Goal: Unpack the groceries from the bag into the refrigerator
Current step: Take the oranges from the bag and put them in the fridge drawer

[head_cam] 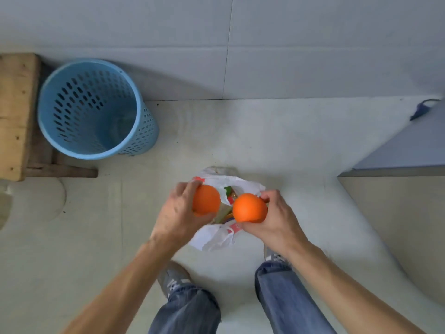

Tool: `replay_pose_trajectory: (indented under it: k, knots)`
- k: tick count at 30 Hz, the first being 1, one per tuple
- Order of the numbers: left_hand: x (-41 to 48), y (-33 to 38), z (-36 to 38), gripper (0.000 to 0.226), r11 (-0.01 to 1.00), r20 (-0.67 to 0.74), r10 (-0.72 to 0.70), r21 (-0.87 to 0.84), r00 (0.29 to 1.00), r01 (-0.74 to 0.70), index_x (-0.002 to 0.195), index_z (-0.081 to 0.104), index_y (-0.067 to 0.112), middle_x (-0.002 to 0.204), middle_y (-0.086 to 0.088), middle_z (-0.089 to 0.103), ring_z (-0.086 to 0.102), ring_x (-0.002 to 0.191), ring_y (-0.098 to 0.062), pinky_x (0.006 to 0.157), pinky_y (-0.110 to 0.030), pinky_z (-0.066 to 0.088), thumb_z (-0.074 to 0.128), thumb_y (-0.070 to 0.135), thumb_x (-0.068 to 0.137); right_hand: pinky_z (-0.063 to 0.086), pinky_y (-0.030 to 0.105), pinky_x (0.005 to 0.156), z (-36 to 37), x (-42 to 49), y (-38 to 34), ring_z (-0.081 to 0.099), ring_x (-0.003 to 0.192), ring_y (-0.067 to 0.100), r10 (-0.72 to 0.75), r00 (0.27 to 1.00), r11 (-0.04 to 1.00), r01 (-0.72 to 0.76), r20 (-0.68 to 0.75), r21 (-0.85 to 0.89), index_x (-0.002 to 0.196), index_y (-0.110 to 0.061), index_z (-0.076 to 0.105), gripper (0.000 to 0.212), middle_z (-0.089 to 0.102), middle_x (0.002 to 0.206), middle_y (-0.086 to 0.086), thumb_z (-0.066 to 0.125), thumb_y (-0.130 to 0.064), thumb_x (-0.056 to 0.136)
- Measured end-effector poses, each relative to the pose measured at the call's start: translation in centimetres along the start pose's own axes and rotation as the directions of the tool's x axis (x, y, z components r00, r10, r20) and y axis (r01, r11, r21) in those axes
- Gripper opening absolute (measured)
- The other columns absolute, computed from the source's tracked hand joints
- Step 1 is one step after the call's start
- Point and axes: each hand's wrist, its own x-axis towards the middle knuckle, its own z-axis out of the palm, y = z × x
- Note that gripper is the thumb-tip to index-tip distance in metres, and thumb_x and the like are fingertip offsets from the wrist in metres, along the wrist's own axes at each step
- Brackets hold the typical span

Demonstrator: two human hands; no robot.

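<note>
Left hand: my left hand [179, 210] is curled round an orange [206, 200], fingers over its top and far side, thumb underneath; the grip looks full, not fingertip.
Right hand: my right hand [272, 218] is wrapped round a second orange [250, 208] from the right, thumb under it, fingers behind.
Bag: the white plastic grocery bag [216, 237] lies on the floor just below both hands, mouth open between the two fruits, with coloured packets showing inside.
Step in hand, as I judge it: lifting both oranges clear of the bag to carry them to the refrigerator.
Refrigerator: I cannot pick it out for certain; the grey-blue panel [409, 145] at the right edge may be part of it.
Doing it well: raise both hands straight up so no bag handle snags on a finger, keep the fruits apart so they don't knock, and hold them against the palms, since round smooth skins roll.
Door: with both hands full, I would shift one orange against the other arm before reaching for a handle.
Avoid: the blue perforated bin [96, 109] to the left is well apart.
</note>
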Motion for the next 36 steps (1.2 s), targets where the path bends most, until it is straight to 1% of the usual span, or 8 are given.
replay_pose_trajectory:
  k: [4, 7, 10, 13, 17, 22, 30, 36]
  knots:
    - [-4.0, 5.7, -8.4, 0.085, 0.966, -0.074, -0.147, -0.226, 0.986, 0.127, 0.131, 0.053, 0.031, 0.119, 0.0, 0.048, 0.053, 0.102, -0.016, 0.087, -0.03, 0.05, 0.092, 0.044, 0.056, 0.04, 0.023, 0.08, -6.1, -6.0, -4.5, 0.05, 0.1, 0.014, -0.046, 0.998, 0.995, 0.05, -0.044, 0.09, 0.13, -0.029, 0.041, 0.085, 0.042, 0.119, -0.004, 0.088, -0.041, 0.06]
    - [-7.6, 10.5, -14.6, 0.074, 0.944, -0.112, -0.181, -0.3, 0.977, 0.14, 0.123, 0.058, 0.032, 0.118, 0.0, 0.05, 0.053, 0.101, -0.014, 0.084, -0.028, 0.047, 0.091, 0.043, 0.057, 0.039, 0.021, 0.083, -11.9, -11.2, -8.2, 0.049, 0.101, 0.013, -0.082, 0.996, 0.991, 0.084, -0.024, 0.103, 0.132, -0.032, 0.047, 0.081, 0.039, 0.119, -0.003, 0.088, -0.038, 0.063]
    - [-12.0, 15.5, -20.5, 0.066, 0.915, -0.142, -0.162, -0.393, 0.977, 0.094, 0.115, 0.059, 0.037, 0.118, 0.0, 0.051, 0.056, 0.097, -0.009, 0.078, -0.023, 0.048, 0.091, 0.045, 0.058, 0.038, 0.011, 0.076, -17.4, -17.7, -11.0, 0.049, 0.101, 0.011, -0.141, 0.988, 0.983, 0.147, -0.058, 0.112, 0.126, -0.033, 0.047, 0.078, 0.041, 0.12, -0.003, 0.089, -0.033, 0.06]
    - [-15.9, 20.4, -25.6, 0.067, 0.894, -0.16, -0.119, -0.447, 0.98, 0.035, 0.118, 0.058, 0.034, 0.12, 0.001, 0.05, 0.056, 0.094, 0.0, 0.069, -0.014, 0.044, 0.09, 0.042, 0.061, 0.036, 0.008, 0.073, -22.0, -23.8, -13.1, 0.05, 0.101, 0.012, -0.196, 0.965, 0.971, 0.216, -0.175, 0.099, 0.121, -0.031, 0.044, 0.081, 0.042, 0.119, -0.002, 0.09, -0.034, 0.055]
    - [-19.6, 26.9, -31.6, 0.075, 0.851, -0.179, -0.079, -0.524, 0.981, -0.027, 0.112, 0.053, 0.038, 0.12, 0.002, 0.056, 0.06, 0.099, -0.013, 0.072, -0.021, 0.045, 0.083, 0.061, 0.047, 0.04, 0.014, 0.073, -26.5, -30.8, -16.4, 0.05, 0.097, 0.011, -0.261, 0.917, 0.951, 0.298, -0.3, 0.084, 0.119, -0.028, 0.043, 0.082, 0.044, 0.117, -0.003, 0.09, -0.038, 0.053]
    - [-23.5, 34.4, -37.4, 0.084, 0.812, -0.189, 0.099, -0.552, 0.977, -0.189, 0.115, 0.058, 0.032, 0.115, 0.006, 0.062, 0.062, 0.099, -0.01, 0.07, -0.019, 0.047, 0.078, 0.066, 0.041, 0.047, 0.024, 0.078, -31.4, -38.3, -20.0, 0.052, 0.101, 0.002, -0.258, 0.838, 0.907, 0.382, -0.481, 0.18, 0.117, -0.033, 0.047, 0.077, 0.049, 0.116, -0.007, 0.089, -0.042, 0.053]
    - [-28.0, 45.7, -43.2, 0.082, 0.715, -0.281, 0.331, -0.548, 0.901, -0.433, 0.11, 0.058, 0.031, 0.11, 0.007, 0.06, 0.062, 0.096, -0.014, 0.069, -0.026, 0.05, 0.081, 0.062, 0.037, 0.042, 0.005, 0.074, -40.6, -47.9, -21.8, 0.052, 0.103, -0.007, -0.245, 0.636, 0.822, 0.536, -0.732, 0.191, 0.114, -0.036, 0.05, 0.073, 0.052, 0.116, -0.019, 0.08, -0.052, 0.049]
    - [-32.0, 55.5, -44.1, 0.081, 0.613, -0.307, 0.53, -0.505, 0.79, -0.608, 0.107, 0.059, 0.031, 0.112, 0.001, 0.063, 0.064, 0.094, -0.014, 0.068, -0.025, 0.051, 0.082, 0.06, 0.035, 0.051, 0.022, 0.077, -47.8, -54.3, -19.0, 0.059, 0.105, 0.007, -0.167, 0.488, 0.781, 0.596, -0.857, 0.187, 0.118, -0.034, 0.051, 0.078, 0.055, 0.12, -0.013, 0.08, -0.053, 0.048]
